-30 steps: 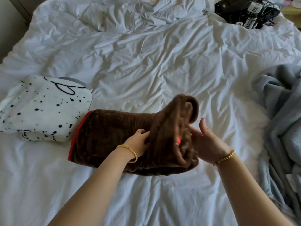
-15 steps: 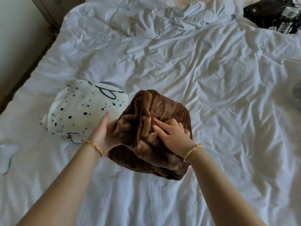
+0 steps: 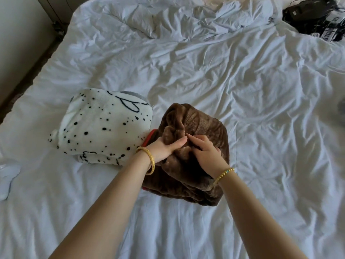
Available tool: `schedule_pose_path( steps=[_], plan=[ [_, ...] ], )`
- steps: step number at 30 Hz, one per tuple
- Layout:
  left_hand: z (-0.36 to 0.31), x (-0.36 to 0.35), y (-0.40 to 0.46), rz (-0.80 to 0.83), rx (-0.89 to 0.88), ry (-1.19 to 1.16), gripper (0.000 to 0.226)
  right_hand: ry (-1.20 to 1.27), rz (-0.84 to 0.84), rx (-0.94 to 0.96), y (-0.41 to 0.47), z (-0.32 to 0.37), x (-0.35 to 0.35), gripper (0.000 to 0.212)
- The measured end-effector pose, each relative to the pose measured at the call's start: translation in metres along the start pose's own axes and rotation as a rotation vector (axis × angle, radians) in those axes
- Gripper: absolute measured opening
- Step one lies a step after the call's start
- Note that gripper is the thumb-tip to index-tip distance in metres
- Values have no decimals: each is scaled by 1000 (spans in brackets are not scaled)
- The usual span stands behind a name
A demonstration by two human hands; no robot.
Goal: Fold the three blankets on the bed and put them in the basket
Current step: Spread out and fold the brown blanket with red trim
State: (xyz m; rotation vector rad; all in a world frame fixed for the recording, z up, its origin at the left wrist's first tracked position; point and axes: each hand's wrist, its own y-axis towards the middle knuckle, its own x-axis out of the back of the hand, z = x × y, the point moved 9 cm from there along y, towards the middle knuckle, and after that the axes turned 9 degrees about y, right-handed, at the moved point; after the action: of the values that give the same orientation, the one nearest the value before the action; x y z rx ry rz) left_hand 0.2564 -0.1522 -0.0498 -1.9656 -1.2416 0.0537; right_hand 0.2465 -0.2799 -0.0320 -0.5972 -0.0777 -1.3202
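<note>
A brown plush blanket (image 3: 201, 128) with a red trim lies folded into a thick bundle on the white bed (image 3: 242, 90). My left hand (image 3: 166, 146) grips a bunched fold at the bundle's left side, thumb across the top. My right hand (image 3: 205, 154) has its fingers curled into the pile at the bundle's middle, pinching the fabric. Touching the bundle's left side lies a folded white blanket with black spots (image 3: 100, 128). The grey blanket and the basket are out of view.
Black devices with cables (image 3: 313, 17) sit at the bed's far right corner. A small white cloth piece (image 3: 7, 176) lies at the left edge. The bed's left edge drops to a dark floor strip by a wall (image 3: 16, 34).
The long brown blanket has been folded over to the left into a compact bundle. Both hands moved onto its top and now grip it. The view shifted left, losing the grey blanket.
</note>
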Motion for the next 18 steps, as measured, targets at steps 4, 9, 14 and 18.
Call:
schedule_pose_path(
  steps=[4, 9, 14, 18],
  plan=[
    [-13, 30, -5, -502, -13, 557, 96, 475, 125, 15, -4, 4, 4, 55],
    [-19, 20, 0, -357, 121, 843, 69, 577, 214, 43, -7, 3, 6, 48],
    [-32, 43, -11, -479, -26, 677, 37, 657, -221, 103, -9, -5, 57, 35],
    [9, 70, -16, -375, 30, 69, 33, 295, -359, 183, -8, 5, 63, 33]
  ],
)
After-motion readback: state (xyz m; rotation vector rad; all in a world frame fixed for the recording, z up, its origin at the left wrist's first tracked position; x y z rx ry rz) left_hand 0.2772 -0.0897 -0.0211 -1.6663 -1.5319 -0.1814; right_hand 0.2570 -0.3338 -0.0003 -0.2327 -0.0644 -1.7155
